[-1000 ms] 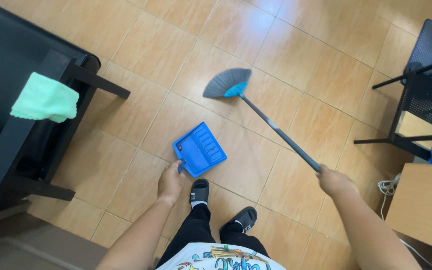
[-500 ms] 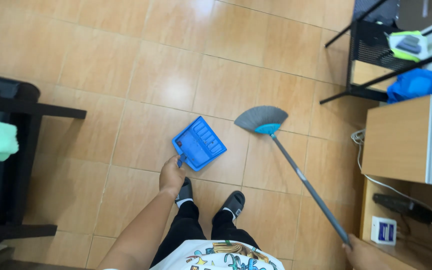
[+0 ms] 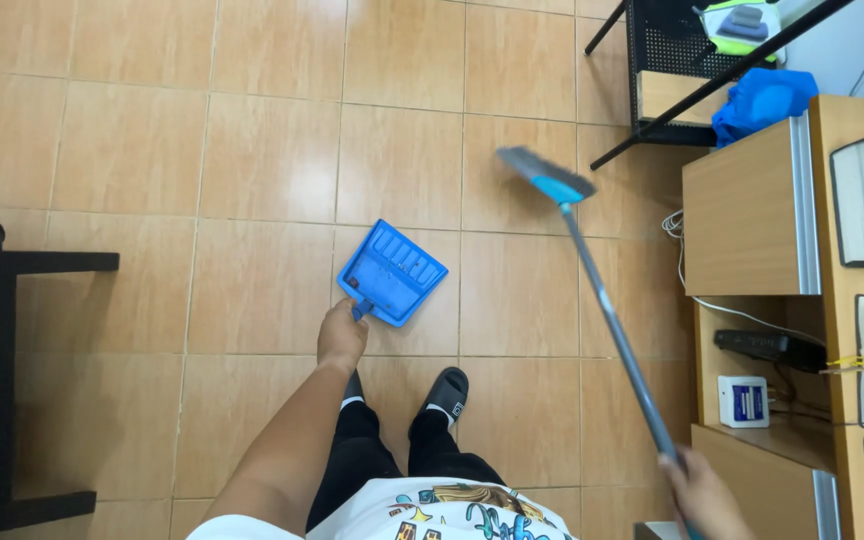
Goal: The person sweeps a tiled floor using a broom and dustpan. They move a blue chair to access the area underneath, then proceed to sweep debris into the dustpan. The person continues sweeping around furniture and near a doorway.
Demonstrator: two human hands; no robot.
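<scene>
Dustpan [image 3: 392, 272] handle gripped by left hand [image 3: 341, 336]; right hand [image 3: 694, 488] clasps broom [image 3: 592, 290] pole

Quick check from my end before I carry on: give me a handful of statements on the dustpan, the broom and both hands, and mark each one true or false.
1. The left hand holds the blue dustpan by its handle. True.
2. The dustpan lies on the wooden desk. False: it is down by the tiled floor, in front of the person's feet.
3. The right hand grips the broom near the top end of its grey pole. True.
4. The broom head rests inside the dustpan. False: it is apart from the pan, off to its right and further from the person.
5. The broom head's collar is red. False: it is blue, with grey bristles.
</scene>
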